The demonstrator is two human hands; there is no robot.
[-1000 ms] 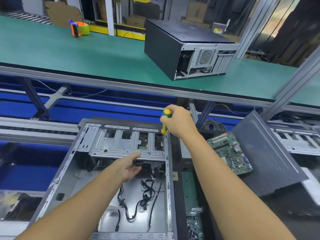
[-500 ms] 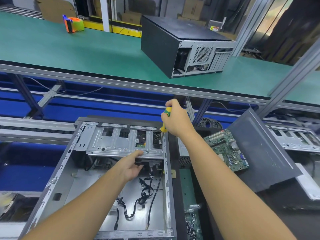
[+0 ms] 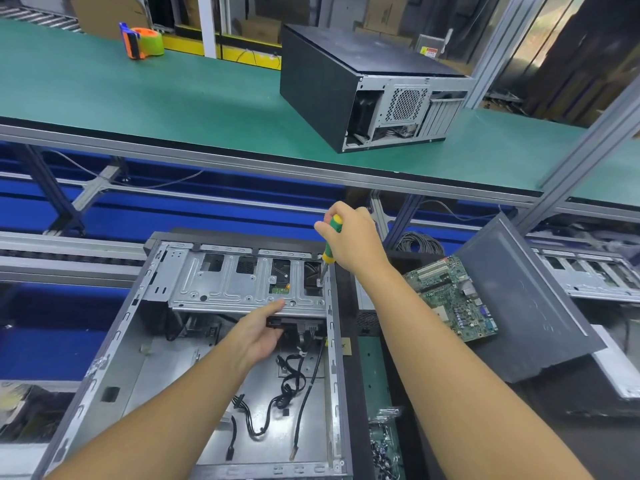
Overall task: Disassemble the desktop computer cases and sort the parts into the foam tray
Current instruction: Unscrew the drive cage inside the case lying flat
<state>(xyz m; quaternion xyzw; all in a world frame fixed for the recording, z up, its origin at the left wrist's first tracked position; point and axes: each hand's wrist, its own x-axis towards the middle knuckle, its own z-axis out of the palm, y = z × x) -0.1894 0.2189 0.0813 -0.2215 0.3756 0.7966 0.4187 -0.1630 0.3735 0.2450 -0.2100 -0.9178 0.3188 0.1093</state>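
open computer case (image 3: 114, 341): here it is, right in front of the person, lying on its side with the inside facing up, on the low line below the green worktop (image 3: 138, 98).
drive cage (image 3: 225, 289): bare metal, spanning the far end of the open computer case, with cut-outs showing hardware underneath.
right hand (image 3: 356, 240): up at the far right corner of the case, grip wrapped firmly round the screwdriver (image 3: 328, 254).
screwdriver: green and yellow handle, close to upright, shaft pointing down, tip meeting the right end of the drive cage.
left hand (image 3: 259, 330): reaching in from the near side. The thumb lies flat along the near lip of the drive cage and the fingers are tucked under it, out of sight. The grip looks like a pinch on that lip, though what the fingers touch below is hidden.
cables (image 3: 287, 386): black and loose, snaking over the case floor just below the left hand.
motherboard (image 3: 450, 299): green, out of any case, lying just right of the open computer case, beside the right forearm.
side panel (image 3: 526, 306): dark grey, tilted, just right of the motherboard.
coiled cable (image 3: 419, 242): a grey loop beyond the motherboard, near the right wrist.
closed computer case (image 3: 325, 81): black, on its side up on the green worktop, rear grille showing, well apart from both hands.
tape dispenser (image 3: 143, 43): orange and green, far left on the green worktop.
stripped chassis (image 3: 588, 275): bare metal, at the right edge beyond the side panel.
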